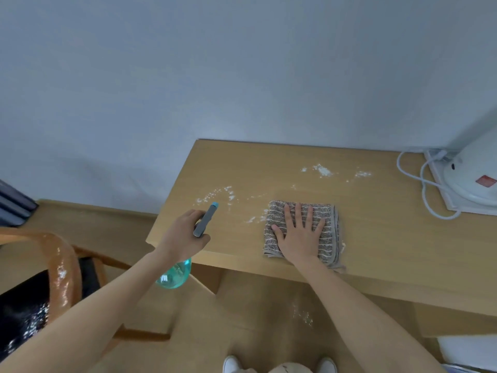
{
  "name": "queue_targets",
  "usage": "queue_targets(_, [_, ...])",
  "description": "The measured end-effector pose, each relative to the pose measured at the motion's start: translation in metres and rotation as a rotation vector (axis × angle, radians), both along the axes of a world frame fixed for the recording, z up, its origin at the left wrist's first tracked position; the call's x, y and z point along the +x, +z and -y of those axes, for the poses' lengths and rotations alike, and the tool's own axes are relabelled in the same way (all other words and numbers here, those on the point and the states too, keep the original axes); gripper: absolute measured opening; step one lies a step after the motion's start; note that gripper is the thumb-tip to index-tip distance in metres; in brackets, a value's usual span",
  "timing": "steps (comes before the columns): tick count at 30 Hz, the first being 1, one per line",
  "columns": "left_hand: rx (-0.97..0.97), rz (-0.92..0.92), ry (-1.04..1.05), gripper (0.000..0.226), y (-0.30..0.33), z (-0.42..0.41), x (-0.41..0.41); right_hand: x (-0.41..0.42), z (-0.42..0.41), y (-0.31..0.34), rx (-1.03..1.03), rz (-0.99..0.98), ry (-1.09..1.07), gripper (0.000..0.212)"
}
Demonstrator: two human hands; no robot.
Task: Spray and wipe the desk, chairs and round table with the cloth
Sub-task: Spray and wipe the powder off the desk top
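Cloth: the folded striped cloth (301,232) lies flat on the desk (376,238), close to the front edge, one corner just spilling over it.
Right hand: the right hand (301,232) is spread on top of the cloth, fingers straight and fanned, palm pressing down, gripping nothing.
Left hand: the left hand (183,235) is wrapped round the neck of the spray bottle (188,251), fingers curled tight on it; the nozzle points out over the left end of the desk, the teal body hangs below the desk edge.
White powder: patches of white powder (321,170) sit beyond the cloth toward the wall, another trail (217,195) lies left of the cloth near the nozzle, and small flecks touch the cloth's left edge.
Step in hand: looks like wiping the desk, with the spray ready for the left trail.
Doing it well: I'd keep the palm flat and the pressure even, sweep outward to the far patches and draw the powder back in toward one spot rather than off the front edge, since some specks (304,316) already lie on the floor. Mist the trail lightly first so it clings to the cloth.
Watch out: a white appliance (468,181) and its looping cord (419,189) sit at the right end; keep spray and cloth short of them.
Chair: the chair (61,267) at left shows white specks on its arm and seat, not yet wiped by the look of it.
Writing: a small red label (485,181) on the appliance, too blurred to read; no brand legible on the bottle.
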State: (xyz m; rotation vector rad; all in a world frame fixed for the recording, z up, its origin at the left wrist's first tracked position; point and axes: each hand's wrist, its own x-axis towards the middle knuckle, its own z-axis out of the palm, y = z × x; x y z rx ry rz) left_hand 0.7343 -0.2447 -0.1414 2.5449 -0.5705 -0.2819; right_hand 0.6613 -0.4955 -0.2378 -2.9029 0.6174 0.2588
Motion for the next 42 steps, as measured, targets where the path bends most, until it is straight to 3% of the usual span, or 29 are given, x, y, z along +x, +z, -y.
queue_targets(10, [0.025,-0.006,0.128,0.036,0.005,-0.101,0.031,0.065,-0.105,-0.002,0.001,0.015,0.053,0.07])
queue_targets(23, [-0.011,-0.005,0.339,0.038,0.001,-0.164,0.044,0.112,-0.174,-0.001,0.04,0.029,0.13,0.071])
queue_targets(42, [0.016,-0.051,0.136,0.035,-0.012,-0.237,0.125,0.164,-0.285,-0.002,0.022,0.021,0.051,0.069])
